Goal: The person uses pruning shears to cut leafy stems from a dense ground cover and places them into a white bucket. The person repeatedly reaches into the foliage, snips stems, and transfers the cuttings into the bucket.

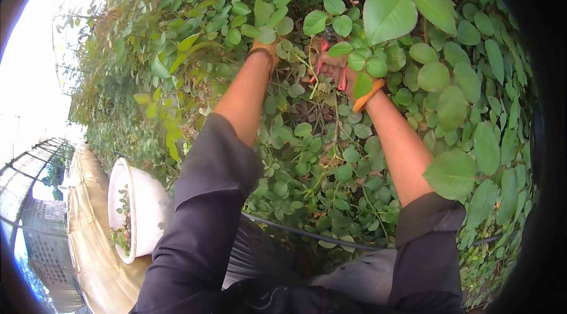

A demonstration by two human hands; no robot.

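Note:
My right hand [353, 75], in a brown work glove with an orange cuff, is closed around the red handles of pruning shears [343, 79]. Leaves partly cover the hand, and the blades are mostly hidden. To its left, my left hand [271, 50] reaches into the rose bushes [305, 168]. An orange-yellow glove shows at that wrist, but foliage conceals the fingers, so I cannot see what they touch. A thin green stem [314, 90] hangs between the two hands, close to the shears. Dry brown leaves [310, 110] lie deeper in the gap below them.
A black hose [310, 236] crosses low in front of my legs. To the left, a white basin [148, 207] with small plants stands tipped in view beside a tan sheet-covered strip [84, 207]. Large leafy shoots [449, 174] crowd my right forearm.

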